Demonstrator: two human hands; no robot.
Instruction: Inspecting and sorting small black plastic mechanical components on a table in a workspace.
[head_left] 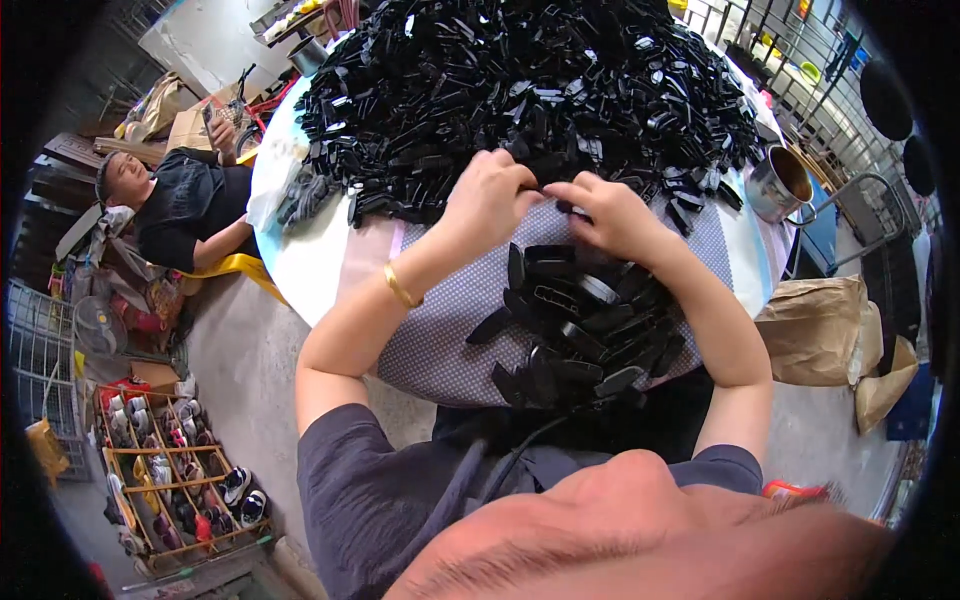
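I am watching my left hand point(487, 200) and my right hand point(610, 215) working close together over the round desk point(300, 260), fingertips nearly meeting; both are curling shut on a small black plastic piece point(553, 190) pinched between them, though I cannot tell its exact shape. Just beyond the knuckles, a huge heap of black plastic parts point(520, 90) is covering the far half of the desk. Nearer to me, under the right wrist, a smaller pile of black clips point(585, 330) is lying on a dotted grey cloth point(440, 330). A gold bracelet point(400, 287) is circling the left wrist. Off past the right hand, a steel pot point(778, 182) is sitting at the desk's edge.
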